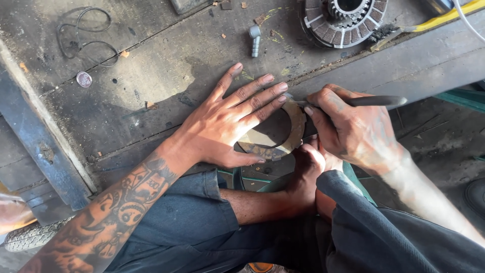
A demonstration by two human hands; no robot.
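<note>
Friction ring (295,132), flat and rust-brown, lies at the near edge of the dark workbench (166,65), partly overhanging it. We take the ring as our reference. Our left hand (230,124) lies flat on it, fingers spread, pressing its left half down; nothing is gripped. Our right hand (353,131), just right of the ring, is clamped around a dark-handled tool (376,101), whose tip meets the ring's upper right edge. A third hand (308,169), from a person seated below the ring, reaches up beneath it; we cannot tell whether it touches. Well above the ring, to the right, sits a round clutch assembly (343,20). Above the ring, a small metal fitting (255,39). Far upper left, a loop of wire (86,35).
</note>
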